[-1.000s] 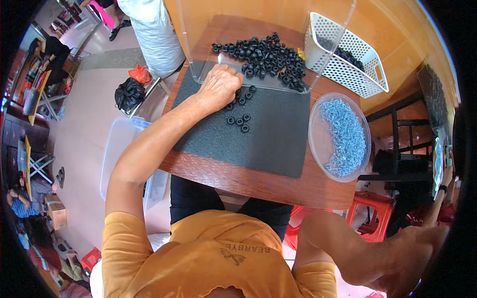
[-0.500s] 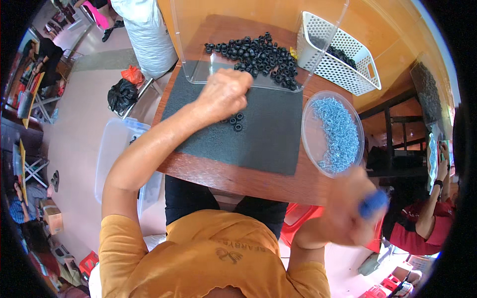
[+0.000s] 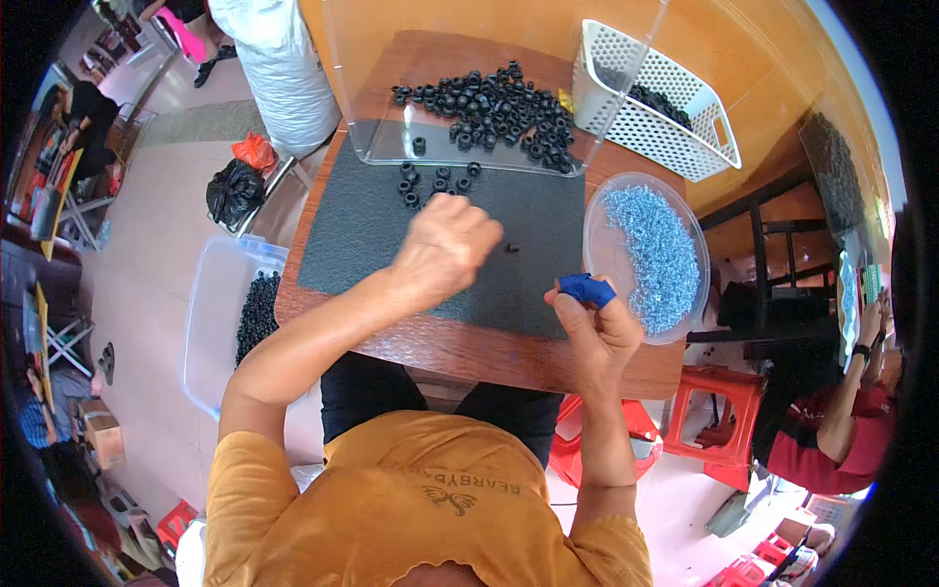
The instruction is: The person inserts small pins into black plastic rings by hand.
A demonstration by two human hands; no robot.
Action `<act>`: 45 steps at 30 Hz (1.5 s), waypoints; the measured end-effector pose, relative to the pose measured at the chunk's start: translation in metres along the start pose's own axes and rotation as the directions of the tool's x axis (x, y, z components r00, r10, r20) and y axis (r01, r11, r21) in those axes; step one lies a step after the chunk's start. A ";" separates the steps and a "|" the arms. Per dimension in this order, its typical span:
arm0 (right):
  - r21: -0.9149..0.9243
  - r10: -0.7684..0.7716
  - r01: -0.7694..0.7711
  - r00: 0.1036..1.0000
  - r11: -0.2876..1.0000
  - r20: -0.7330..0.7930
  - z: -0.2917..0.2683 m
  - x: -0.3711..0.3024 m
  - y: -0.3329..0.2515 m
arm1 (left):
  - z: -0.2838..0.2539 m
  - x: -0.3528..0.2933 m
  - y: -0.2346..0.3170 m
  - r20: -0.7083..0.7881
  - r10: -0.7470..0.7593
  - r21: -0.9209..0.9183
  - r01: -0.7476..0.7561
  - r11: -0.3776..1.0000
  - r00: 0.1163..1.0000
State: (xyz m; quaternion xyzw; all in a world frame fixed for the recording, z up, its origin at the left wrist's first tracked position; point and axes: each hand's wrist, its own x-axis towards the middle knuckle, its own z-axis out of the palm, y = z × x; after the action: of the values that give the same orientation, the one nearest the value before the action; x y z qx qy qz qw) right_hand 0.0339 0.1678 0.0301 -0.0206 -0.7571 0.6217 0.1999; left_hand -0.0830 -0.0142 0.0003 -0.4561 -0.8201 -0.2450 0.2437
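Observation:
My left hand (image 3: 448,240) is closed above the dark grey mat (image 3: 362,225), knuckles up, so whatever its fingers hold is hidden. Just beyond it, several small black ring-shaped parts (image 3: 442,183) lie on the mat. A single black part (image 3: 512,248) sits to its right. My right hand (image 3: 602,333) hovers at the mat's right edge, thumb and forefinger pinched together with a blue wrap (image 3: 587,289) on the finger. Anything in that pinch is too small to make out. Beside it stands a round clear tub (image 3: 599,245) of small bluish metallic pieces (image 3: 665,259).
A clear tray (image 3: 381,159) with a heap of black parts (image 3: 499,108) is at the far side of the table. A white perforated basket (image 3: 675,137) stands behind right. A clear bin (image 3: 210,323) is low at left; red stools (image 3: 714,411) are at right.
My left hand has come back from the tray's edge toward me. My right hand has swung in from the table's right side to the mat's edge, and its fingers are now pinched.

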 end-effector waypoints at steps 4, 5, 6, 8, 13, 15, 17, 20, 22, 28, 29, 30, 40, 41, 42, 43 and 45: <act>-0.164 -0.127 0.140 0.988 0.976 0.085 -0.004 -0.004 0.009 | -0.012 -0.020 -0.007 -0.021 -0.031 0.026 0.031 0.999 0.999; -0.160 -0.128 0.142 0.987 0.977 0.097 -0.003 -0.005 0.009 | -0.012 -0.021 -0.006 -0.014 -0.007 0.048 0.008 0.999 1.000; -0.165 -0.128 0.142 0.987 0.976 0.093 -0.004 -0.006 0.010 | -0.011 -0.021 -0.005 -0.015 -0.003 0.042 0.004 0.999 1.000; -0.227 -0.195 0.214 0.975 0.950 0.106 -0.006 -0.009 0.012 | -0.009 -0.021 -0.004 0.032 0.034 0.079 -0.036 0.996 0.999; -0.296 -0.249 0.270 0.962 0.916 0.110 -0.012 -0.014 0.007 | -0.010 -0.020 -0.001 0.123 0.155 0.223 -0.180 0.958 0.980; -0.341 -0.274 0.298 0.955 0.892 0.117 -0.016 -0.014 0.009 | -0.009 -0.017 0.003 0.134 0.221 0.237 -0.248 0.939 0.966; -0.327 -0.308 0.336 0.942 0.883 0.137 -0.015 -0.015 0.011 | -0.011 -0.016 0.005 0.182 0.267 0.278 -0.310 0.909 0.946; -0.340 -0.313 0.336 0.942 0.878 0.123 -0.018 -0.019 0.015 | -0.009 -0.016 0.003 0.157 0.168 0.143 -0.190 0.971 0.973; -0.375 -0.303 0.325 0.946 0.868 0.119 -0.025 -0.019 0.017 | -0.009 -0.013 0.005 0.156 0.157 0.100 -0.174 0.980 0.975; -0.672 -0.407 0.348 0.910 0.654 0.076 -0.066 0.017 0.022 | -0.011 -0.017 0.012 0.176 -0.011 0.020 0.008 1.000 0.984; -0.699 -0.403 0.339 0.912 0.629 0.079 -0.075 0.029 0.028 | -0.013 -0.018 0.014 0.176 -0.013 0.021 0.009 1.000 0.984; -0.703 -0.403 0.337 0.912 0.627 0.078 -0.082 0.041 0.032 | -0.014 -0.019 0.015 0.182 -0.019 0.030 0.014 0.999 0.983; -0.745 -0.337 0.595 0.797 0.302 0.501 -0.086 0.093 0.076 | -0.025 -0.027 0.037 0.096 -0.254 -0.201 0.268 0.942 0.963; -0.738 -0.310 0.622 0.778 0.262 0.547 -0.084 0.096 0.077 | -0.027 -0.029 0.041 0.097 -0.260 -0.196 0.274 0.942 0.961; -0.733 -0.311 0.626 0.775 0.266 0.550 -0.083 0.097 0.076 | -0.028 -0.031 0.044 0.145 -0.377 -0.339 0.404 0.850 0.915; -0.691 -0.340 0.684 0.723 0.234 0.601 -0.081 0.098 0.074 | -0.030 -0.033 0.046 0.209 -0.478 -0.466 0.516 0.718 0.853; -0.639 -0.369 0.742 0.662 0.202 0.652 -0.080 0.099 0.072 | -0.023 -0.041 0.046 0.272 -0.561 -0.643 0.581 0.499 0.782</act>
State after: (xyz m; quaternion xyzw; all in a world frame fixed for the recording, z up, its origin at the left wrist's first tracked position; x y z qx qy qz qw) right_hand -0.0468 0.2866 0.0011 0.2739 -0.9334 0.0100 0.2314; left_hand -0.0197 -0.0328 0.0002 -0.2193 -0.7715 -0.5950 -0.0525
